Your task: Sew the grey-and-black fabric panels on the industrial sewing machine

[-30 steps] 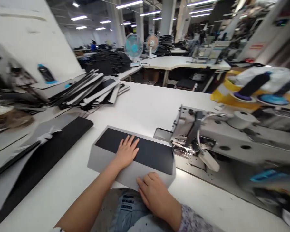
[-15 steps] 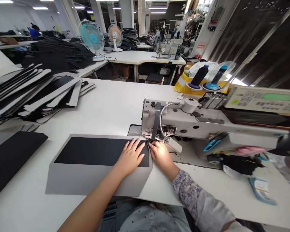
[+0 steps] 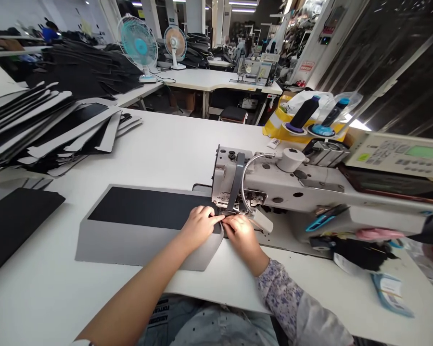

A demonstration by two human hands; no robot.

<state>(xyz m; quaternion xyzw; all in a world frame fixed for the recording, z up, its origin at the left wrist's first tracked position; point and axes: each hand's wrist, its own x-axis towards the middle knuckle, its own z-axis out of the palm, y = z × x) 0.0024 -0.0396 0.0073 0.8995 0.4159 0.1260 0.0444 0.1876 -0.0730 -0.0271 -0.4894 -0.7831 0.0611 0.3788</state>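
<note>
A grey fabric panel (image 3: 137, 245) with a black fabric piece (image 3: 147, 209) on it lies flat on the white table. Its right edge reaches the sewing machine's needle area. My left hand (image 3: 199, 226) rests on the panel near that edge, fingers curled and one finger pointing toward my right hand. My right hand (image 3: 241, 233) is closed, pinching the panel's edge beside the presser foot. The fingertips of both hands almost meet there. The sewing machine's head (image 3: 227, 178) hides the needle, and what lies under the fingertips cannot be seen.
Stacked black and grey panels (image 3: 50, 129) lie at the left, with a black piece (image 3: 18, 226) in front. Thread cones (image 3: 303, 114) and a control panel (image 3: 407, 154) sit on the right. A blue-white packet (image 3: 391, 293) lies at the table's right. Fans (image 3: 139, 45) stand behind.
The panel has moved away from me and turned slightly. My left hand has gone from lying spread on the black piece to curled, closer to my right hand. The camera view has shifted slightly.
</note>
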